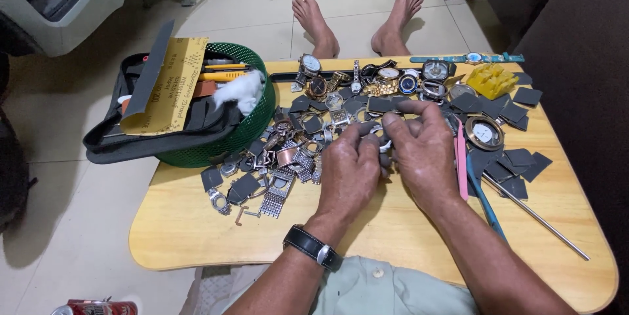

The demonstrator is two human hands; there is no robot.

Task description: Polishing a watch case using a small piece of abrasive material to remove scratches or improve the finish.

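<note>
Small metal watch part (pixel 382 138) sits mid-counter, pinched between both hands. Left hand (pixel 348 172) grip narrow on it, right hand (pixel 422 151) grip also holds a dark sandpaper strip (pixel 386 103). Loose watch bands (pixel 282 184) to the left, watches (pixel 367 79) far, green basket (pixel 252 128) far left on wooden counter (pixel 196 223).

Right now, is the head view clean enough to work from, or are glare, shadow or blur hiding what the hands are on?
Head view: even indoor light, soft shadows under the left hand and right hand; mild sheen on the wooden table, no harsh glare; the small metal ring between the fingers is mostly hidden; wide-lens bending at the edges; watch parts sharp.
</note>
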